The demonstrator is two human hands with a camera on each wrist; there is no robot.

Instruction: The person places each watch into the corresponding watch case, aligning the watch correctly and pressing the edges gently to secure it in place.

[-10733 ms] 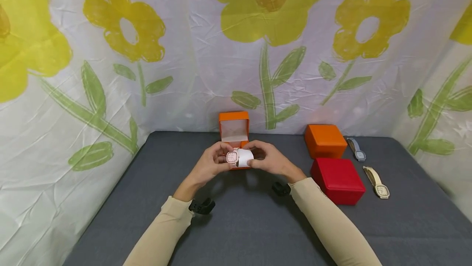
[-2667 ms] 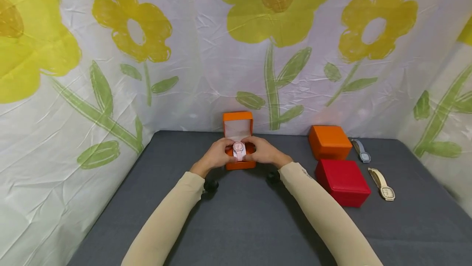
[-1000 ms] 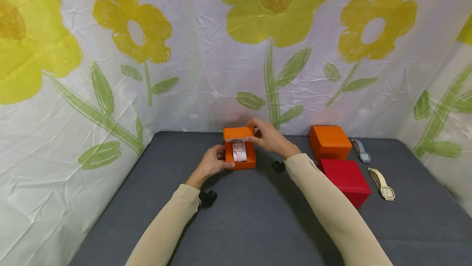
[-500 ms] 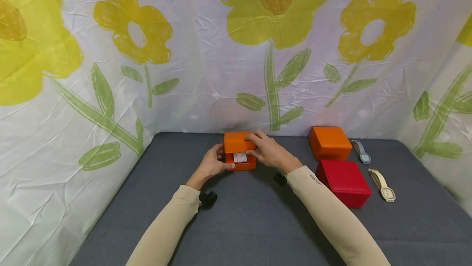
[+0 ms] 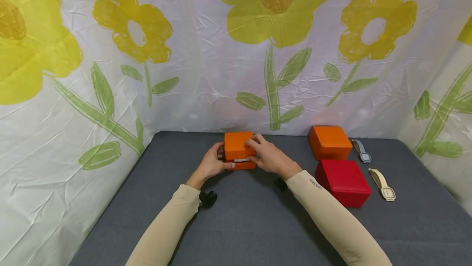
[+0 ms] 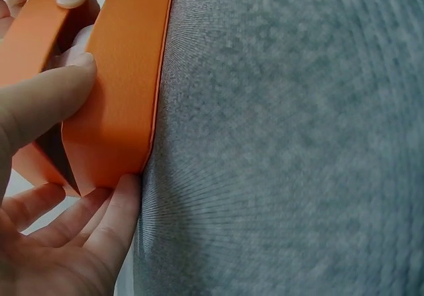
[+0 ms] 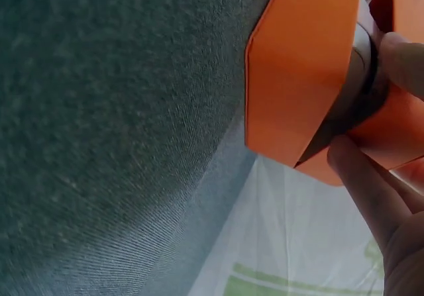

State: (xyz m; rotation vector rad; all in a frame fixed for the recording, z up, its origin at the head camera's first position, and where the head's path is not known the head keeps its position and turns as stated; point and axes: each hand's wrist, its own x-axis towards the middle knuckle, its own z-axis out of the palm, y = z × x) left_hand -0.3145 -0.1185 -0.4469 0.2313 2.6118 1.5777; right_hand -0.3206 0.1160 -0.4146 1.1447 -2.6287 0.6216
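Observation:
An orange watch box (image 5: 238,145) stands at the back middle of the table, its lid lowered and leaving a narrow gap at the front. Through the gap shows a sliver of the white cushion (image 5: 241,160); the watch on it is mostly hidden. My left hand (image 5: 211,162) holds the box's base (image 6: 122,84) from the left, thumb on the front edge and fingers along the side. With thumb and fingers, my right hand (image 5: 271,155) grips the lid (image 7: 394,127) at its right side. The right wrist view shows the gap from the side, the pale cushion (image 7: 358,64) inside.
To the right stand another orange box (image 5: 329,143) and a red box (image 5: 343,183). Beside them lie a blue-grey watch (image 5: 362,152) and a cream watch (image 5: 382,185). A flowered white curtain (image 5: 199,73) hangs behind the dark grey table (image 5: 236,221).
The pink watch on its cushion went into the orange box. My right hand then moved to the lid and swung it down and forward, while my left hand stayed on the base.

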